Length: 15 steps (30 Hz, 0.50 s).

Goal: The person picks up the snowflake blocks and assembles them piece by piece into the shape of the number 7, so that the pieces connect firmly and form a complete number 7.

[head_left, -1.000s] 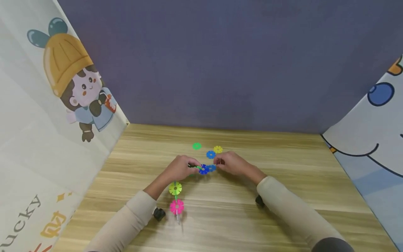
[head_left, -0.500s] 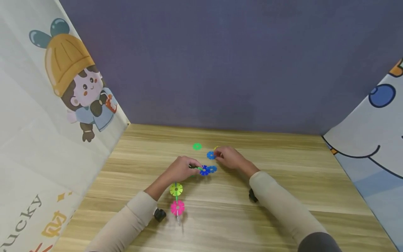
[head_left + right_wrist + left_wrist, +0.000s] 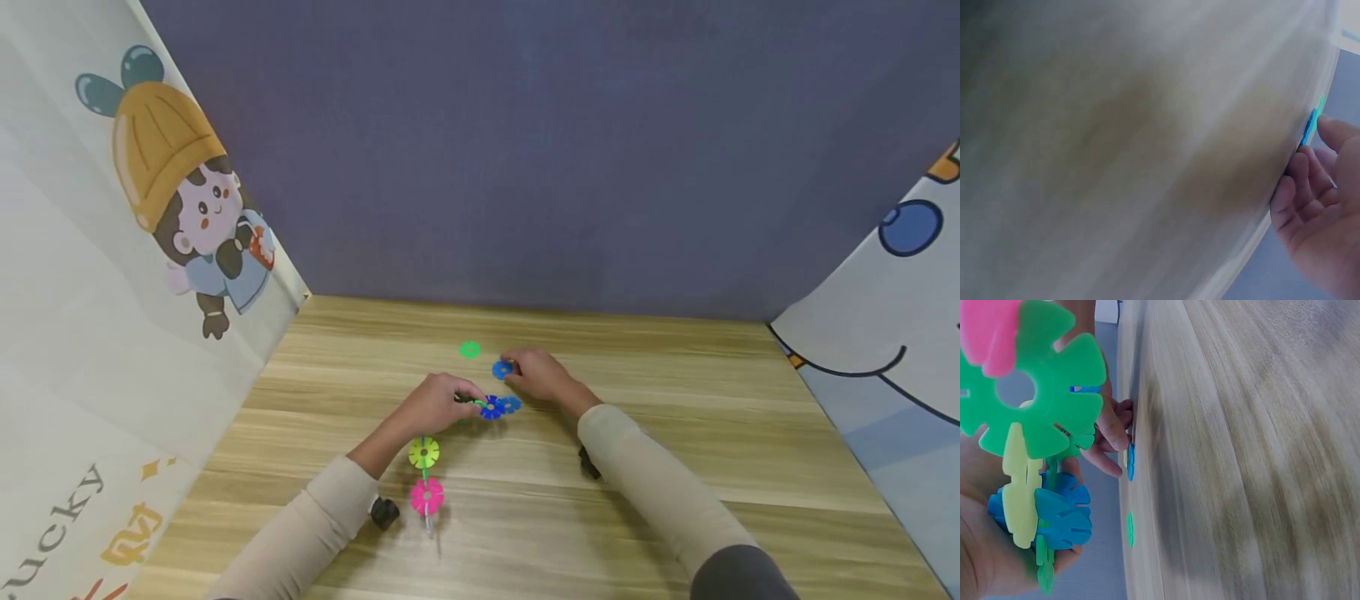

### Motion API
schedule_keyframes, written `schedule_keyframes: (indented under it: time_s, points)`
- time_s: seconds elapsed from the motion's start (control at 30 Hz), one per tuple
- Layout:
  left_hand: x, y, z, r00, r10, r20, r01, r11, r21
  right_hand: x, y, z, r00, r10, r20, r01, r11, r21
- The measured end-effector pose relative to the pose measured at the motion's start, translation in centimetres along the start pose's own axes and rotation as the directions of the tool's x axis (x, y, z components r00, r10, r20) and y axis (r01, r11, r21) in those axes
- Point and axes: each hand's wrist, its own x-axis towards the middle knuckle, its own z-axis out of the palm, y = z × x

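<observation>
My left hand (image 3: pixel 437 402) pinches a chain of slotted plastic interlocking discs. A dark blue disc (image 3: pixel 491 407) joined to a lighter blue disc (image 3: pixel 512 405) sticks out beyond its fingertips; a yellow-green disc (image 3: pixel 423 452) and a pink disc (image 3: pixel 427 497) hang nearer. The left wrist view shows a large green disc (image 3: pixel 1069 375) and blue discs (image 3: pixel 1063 519) of the chain; the palm hides some joints. On the table's far part, my right hand (image 3: pixel 540 375) has thumb and fingers at the edges of a loose blue disc (image 3: pixel 501 370). A yellow disc behind it is mostly covered.
A loose green disc (image 3: pixel 469 350) lies flat left of the right hand. The wooden table (image 3: pixel 637 500) meets a dark blue-grey panel (image 3: pixel 525 167) at the back. White printed panels stand on both sides.
My right hand has let go of the chain's blue end, gone back to the loose discs and slid left onto the blue one. The left hand holds the chain nearly still.
</observation>
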Motion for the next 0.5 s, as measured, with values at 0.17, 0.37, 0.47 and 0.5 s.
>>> schedule_keyframes:
  time_s: [0.17,0.37,0.47,0.5]
  points:
    - [0.02,-0.19,0.06,1.000,0.005,0.005,-0.005,1.000,-0.013,0.20,-0.17,0.23,1.000,0.000,-0.004,0.000,0.999,-0.034]
    - [-0.04,-0.01,-0.03,1.000,0.012,0.008,-0.012,1.000,-0.001,0.30,-0.38,0.29,1.000,0.019,0.009,-0.018,0.998,-0.053]
    - [-0.08,0.03,-0.09,1.000,0.014,0.007,-0.014,1.000,0.003,0.31,-0.48,0.27,0.999,0.034,0.012,-0.034,0.999,-0.040]
    - [-0.08,0.03,-0.09,1.000,0.014,0.008,-0.014,1.000,0.003,0.32,-0.50,0.27,0.999,0.038,0.013,-0.038,0.999,-0.036]
